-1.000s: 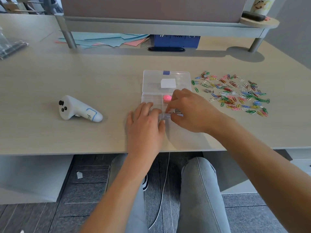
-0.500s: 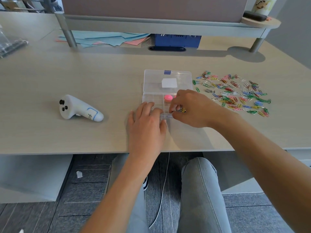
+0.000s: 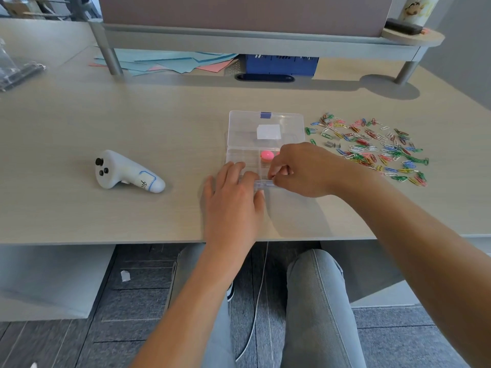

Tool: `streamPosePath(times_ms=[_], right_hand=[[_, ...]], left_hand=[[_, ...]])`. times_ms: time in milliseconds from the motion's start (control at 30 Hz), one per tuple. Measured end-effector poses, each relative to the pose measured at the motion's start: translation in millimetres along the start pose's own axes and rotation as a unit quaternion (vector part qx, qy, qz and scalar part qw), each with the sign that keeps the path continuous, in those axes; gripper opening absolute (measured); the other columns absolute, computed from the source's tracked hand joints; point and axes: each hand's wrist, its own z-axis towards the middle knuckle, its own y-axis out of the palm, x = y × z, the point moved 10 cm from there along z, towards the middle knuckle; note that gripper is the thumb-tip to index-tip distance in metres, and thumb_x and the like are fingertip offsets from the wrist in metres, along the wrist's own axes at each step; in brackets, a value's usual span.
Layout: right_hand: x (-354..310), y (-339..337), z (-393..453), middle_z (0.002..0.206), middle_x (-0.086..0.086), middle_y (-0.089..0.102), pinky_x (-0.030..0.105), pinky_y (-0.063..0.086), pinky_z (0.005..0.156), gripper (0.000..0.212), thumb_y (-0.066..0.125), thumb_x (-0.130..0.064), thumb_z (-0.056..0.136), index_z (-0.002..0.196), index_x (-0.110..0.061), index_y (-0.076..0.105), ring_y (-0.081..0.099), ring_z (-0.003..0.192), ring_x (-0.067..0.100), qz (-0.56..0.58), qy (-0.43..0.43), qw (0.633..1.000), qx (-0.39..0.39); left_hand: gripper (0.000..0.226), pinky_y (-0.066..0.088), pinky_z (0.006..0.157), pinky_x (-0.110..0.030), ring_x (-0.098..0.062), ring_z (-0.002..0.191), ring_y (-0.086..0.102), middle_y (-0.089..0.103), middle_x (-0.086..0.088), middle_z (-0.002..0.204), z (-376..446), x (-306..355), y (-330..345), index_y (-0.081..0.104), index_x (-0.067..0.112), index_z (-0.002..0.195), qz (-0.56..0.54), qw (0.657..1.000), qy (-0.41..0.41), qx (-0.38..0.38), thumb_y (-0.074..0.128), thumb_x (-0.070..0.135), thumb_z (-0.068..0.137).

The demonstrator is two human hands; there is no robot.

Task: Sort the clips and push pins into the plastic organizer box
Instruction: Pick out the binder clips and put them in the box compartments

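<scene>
Little has moved: left hand (image 3: 233, 197) still flat, bracing organizer box (image 3: 265, 134); right hand (image 3: 300, 170) fingers (image 3: 275, 174) pinched, contents unclear. Paper clips (image 3: 372, 150): light, slippery; pinch singly.

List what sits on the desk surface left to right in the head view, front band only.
white handheld controller → left hand → clear plastic organizer box → right hand → small staple strips → scattered coloured paper clips
</scene>
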Motion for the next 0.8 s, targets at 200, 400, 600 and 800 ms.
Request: streamPosePath(times_ms=[200,400,600,800], right_hand=[[1,2,2,0.097,-0.008,0.063,0.039,0.052,0.088,0.022,0.052,-0.025,0.092,0.097,-0.023,0.074,0.061,0.095,0.021,0.003,0.011,1.0,-0.025],[3,1,3,0.092,-0.006,0.066,0.037,0.053,0.083,0.019,0.055,-0.023,0.091,0.093,-0.02,0.073,0.061,0.09,0.021,0.018,0.003,0.999,-0.031],[7,-7,6,0.089,-0.016,0.071,0.022,0.049,0.074,0.017,0.062,-0.022,0.09,0.093,-0.025,0.079,0.064,0.086,0.007,0.065,0.007,0.998,-0.018],[6,-13,3,0.089,-0.006,0.075,0.037,0.058,0.08,0.018,0.063,-0.025,0.089,0.093,-0.027,0.081,0.068,0.083,0.018,0.024,0.034,0.998,0.049]], left_hand=[[0.028,0.032,0.113,-0.049,-0.021,0.14,0.04,0.053,0.001,0.142,0,0,-1,0.067,0.023,0.117,0.002,1.0,-0.001,-0.001,0.062,0.03,0.09],[0.028,0.031,0.113,-0.049,-0.02,0.141,0.039,0.053,0.002,0.144,-1,0,0,0.067,0.024,0.117,0.002,1.0,-0.004,-0.004,0.062,0.03,0.091],[0.028,0.032,0.113,-0.05,-0.021,0.14,0.04,0.053,0.001,0.143,0,0,-1,0.067,0.024,0.117,0.003,1.0,-0.004,-0.001,0.062,0.029,0.09],[0.033,0.033,0.112,-0.051,-0.023,0.139,0.042,0.054,0.0,0.142,-1,2,-3,0.064,0.022,0.122,-0.002,1.0,-0.004,0.003,0.064,0.026,0.089]])
